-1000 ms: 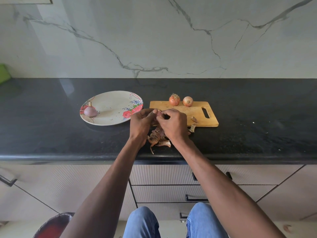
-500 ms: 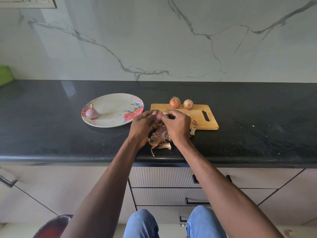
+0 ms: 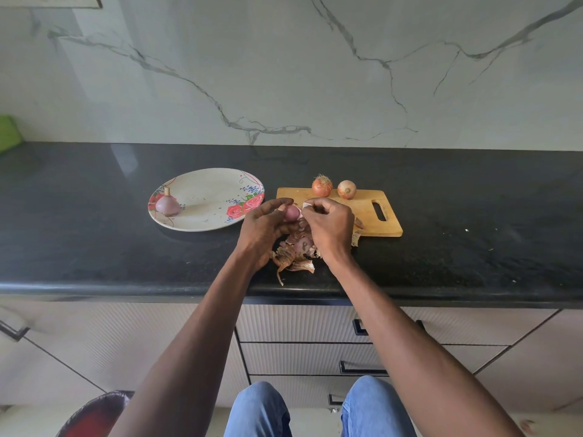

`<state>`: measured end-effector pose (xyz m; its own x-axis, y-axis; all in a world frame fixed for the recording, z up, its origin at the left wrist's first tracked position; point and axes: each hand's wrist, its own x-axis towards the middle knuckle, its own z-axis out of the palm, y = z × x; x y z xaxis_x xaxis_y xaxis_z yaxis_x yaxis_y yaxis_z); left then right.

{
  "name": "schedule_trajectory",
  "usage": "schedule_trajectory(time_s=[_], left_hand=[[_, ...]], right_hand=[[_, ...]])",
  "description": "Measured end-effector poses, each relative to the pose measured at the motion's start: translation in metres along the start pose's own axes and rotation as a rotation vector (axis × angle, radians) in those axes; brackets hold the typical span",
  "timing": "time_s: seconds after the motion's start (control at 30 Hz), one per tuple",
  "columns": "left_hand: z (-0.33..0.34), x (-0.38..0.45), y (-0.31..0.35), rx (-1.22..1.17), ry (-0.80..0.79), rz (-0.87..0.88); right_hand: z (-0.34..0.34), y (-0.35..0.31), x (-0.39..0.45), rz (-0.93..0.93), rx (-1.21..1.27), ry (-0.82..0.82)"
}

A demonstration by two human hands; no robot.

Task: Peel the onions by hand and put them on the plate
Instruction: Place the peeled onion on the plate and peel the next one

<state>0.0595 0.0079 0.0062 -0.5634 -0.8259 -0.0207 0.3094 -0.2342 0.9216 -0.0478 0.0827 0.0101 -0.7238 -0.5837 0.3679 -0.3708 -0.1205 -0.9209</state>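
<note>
My left hand [image 3: 263,230] grips a small pink onion [image 3: 291,212] above the black counter, beside the cutting board's left end. My right hand [image 3: 329,227] pinches a pale strip of onion skin [image 3: 307,205] pulled up from that onion. A pile of brown and pink peels [image 3: 295,252] lies on the counter below both hands. One peeled pink onion [image 3: 167,205] sits at the left edge of the floral plate [image 3: 208,184]. Two unpeeled brown onions [image 3: 321,186] [image 3: 346,189] rest at the far edge of the wooden cutting board [image 3: 372,227].
The black counter [image 3: 473,216] runs the full width, its front edge just below the peels. A marble wall rises behind. A green object [image 3: 9,132] shows at the far left. Drawers with dark handles [image 3: 362,369] sit under the counter, my knees in front.
My hands have come slightly apart: the pink onion now shows between them, and my right hand has drawn a pale strip of skin away from it. The view has shifted a little.
</note>
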Motion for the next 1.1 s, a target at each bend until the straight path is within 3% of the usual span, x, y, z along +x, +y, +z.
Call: schedule_trajectory(time_s=[0.27, 0.5, 0.63, 0.77, 0.87, 1.0, 1.1], left_hand=[[-0.001, -0.001, -0.004, 0.039, 0.020, 0.028], [0.002, -0.002, 0.000, 0.020, 0.052, 0.008], [0.002, -0.001, 0.002, -0.021, 0.100, 0.020], [0.003, -0.002, 0.005, -0.104, 0.140, 0.039], [0.003, -0.002, 0.006, -0.124, 0.126, 0.028], [0.001, 0.000, 0.006, -0.191, 0.126, 0.022], [-0.001, 0.002, 0.003, -0.211, 0.121, 0.042]], right_hand=[[-0.001, -0.001, -0.001, 0.005, 0.031, -0.011], [-0.005, 0.000, 0.005, 0.207, 0.226, 0.088], [-0.004, 0.001, -0.001, 0.004, -0.060, 0.114], [-0.002, 0.005, -0.001, -0.103, -0.192, 0.167], [0.001, 0.009, -0.001, -0.179, -0.320, 0.114], [0.005, 0.012, 0.001, -0.319, -0.453, 0.048], [0.005, 0.013, 0.002, -0.360, -0.386, 0.077]])
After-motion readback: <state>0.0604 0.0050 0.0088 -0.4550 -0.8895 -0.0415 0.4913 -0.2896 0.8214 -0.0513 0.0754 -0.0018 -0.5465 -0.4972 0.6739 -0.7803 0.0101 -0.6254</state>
